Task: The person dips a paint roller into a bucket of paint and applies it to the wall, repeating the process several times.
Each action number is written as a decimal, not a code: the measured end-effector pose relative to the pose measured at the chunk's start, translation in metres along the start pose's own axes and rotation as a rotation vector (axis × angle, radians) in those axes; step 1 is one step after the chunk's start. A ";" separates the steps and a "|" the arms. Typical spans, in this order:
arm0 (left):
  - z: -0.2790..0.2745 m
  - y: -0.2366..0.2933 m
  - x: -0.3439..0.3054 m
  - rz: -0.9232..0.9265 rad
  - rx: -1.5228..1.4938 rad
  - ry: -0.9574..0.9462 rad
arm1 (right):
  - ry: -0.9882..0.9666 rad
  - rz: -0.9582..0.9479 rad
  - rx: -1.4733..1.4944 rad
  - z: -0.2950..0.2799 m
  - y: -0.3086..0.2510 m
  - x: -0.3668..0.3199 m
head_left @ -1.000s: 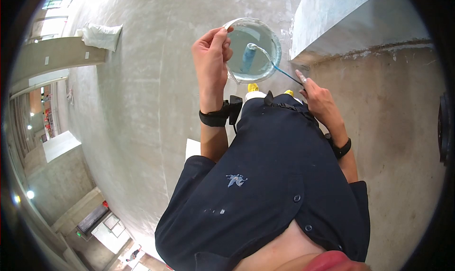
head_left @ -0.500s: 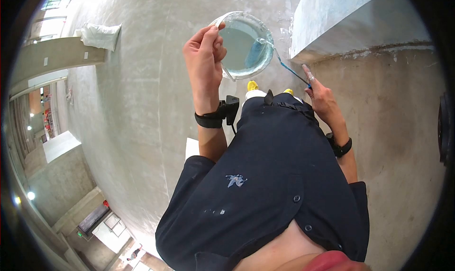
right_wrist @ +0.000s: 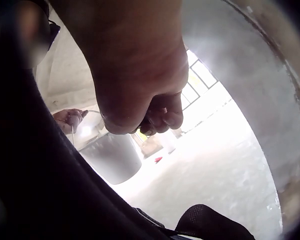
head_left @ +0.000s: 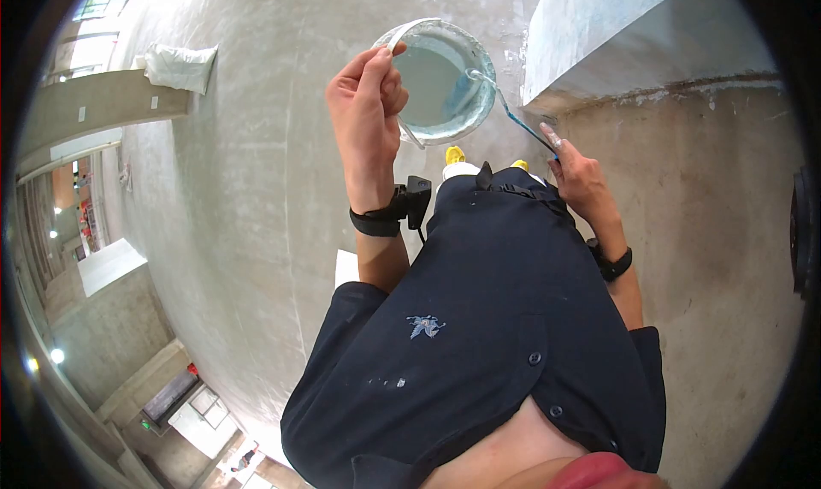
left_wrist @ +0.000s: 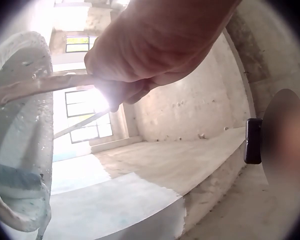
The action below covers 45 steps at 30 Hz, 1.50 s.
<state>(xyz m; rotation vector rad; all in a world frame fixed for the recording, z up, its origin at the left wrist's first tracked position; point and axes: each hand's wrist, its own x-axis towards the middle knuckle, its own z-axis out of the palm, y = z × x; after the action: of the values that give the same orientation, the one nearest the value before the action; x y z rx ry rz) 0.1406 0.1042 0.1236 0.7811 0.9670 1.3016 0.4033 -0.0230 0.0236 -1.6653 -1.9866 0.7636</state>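
Observation:
In the head view the left hand (head_left: 366, 117) grips the white handle (head_left: 400, 34) of a round bucket (head_left: 484, 57), which hangs tilted with pale liquid (head_left: 428, 87) inside. The right hand (head_left: 581, 179) holds the thin blue-smeared rod of a paint roller (head_left: 513, 117), its index finger stretched along it. The roller's far end reaches over the bucket's right rim; its head is mostly hidden there. In the left wrist view the blue roller head (left_wrist: 15, 181) lies inside the bucket near the rim. The right wrist view shows the right hand (right_wrist: 140, 75) with curled fingers and the bucket (right_wrist: 115, 157) beyond.
A partly painted pale wall or ledge (head_left: 599, 40) stands at upper right, beside bare plaster (head_left: 701, 232). Yellow-tipped shoes (head_left: 455, 154) show below the bucket. A white sack (head_left: 184, 65) lies at far left. Another person (left_wrist: 285, 145) appears at the right in the left wrist view.
The left hand and the bucket have moved left and slightly up in the head view. The roller head has shifted from the bucket's middle to its right side. The right hand has moved slightly right.

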 end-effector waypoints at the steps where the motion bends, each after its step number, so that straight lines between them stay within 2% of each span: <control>1: 0.000 0.000 0.000 0.004 -0.007 -0.010 | 0.001 0.001 0.001 0.002 0.003 0.000; 3: 0.001 0.001 -0.001 0.007 -0.013 -0.020 | 0.068 -0.103 -0.032 0.008 0.011 -0.001; 6: 0.003 0.002 -0.002 0.014 -0.006 -0.026 | 0.105 -0.102 0.013 0.010 0.012 0.000; 13: 0.009 0.006 0.000 -0.009 0.041 -0.029 | 0.088 -0.028 -0.043 0.001 0.005 0.005; 15: 0.010 0.006 -0.002 -0.021 0.048 -0.017 | 0.120 -0.027 0.074 0.002 0.004 0.005; 22: 0.007 0.004 -0.005 -0.053 0.040 -0.036 | 0.204 0.009 0.168 0.001 -0.006 -0.005; 27: 0.010 0.005 -0.003 -0.043 0.029 -0.055 | 0.382 -0.032 0.231 -0.001 -0.014 -0.005; 30: 0.015 0.007 -0.004 -0.071 0.037 -0.082 | 0.380 0.032 0.192 -0.007 -0.025 -0.002; 34: 0.020 0.006 -0.003 -0.068 0.004 -0.148 | 0.320 -0.012 0.141 -0.001 -0.017 0.004; 41: 0.018 0.008 -0.001 -0.055 -0.025 -0.176 | 0.369 -0.048 0.187 0.001 -0.022 -0.001; 45: 0.026 0.002 -0.002 -0.024 -0.029 -0.181 | 0.388 -0.083 0.089 0.000 -0.015 -0.003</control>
<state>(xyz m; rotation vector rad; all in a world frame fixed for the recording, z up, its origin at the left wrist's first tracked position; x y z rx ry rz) 0.1631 0.1043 0.1365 0.8471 0.8087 1.1998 0.3927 -0.0278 0.0340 -1.5322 -1.7114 0.4497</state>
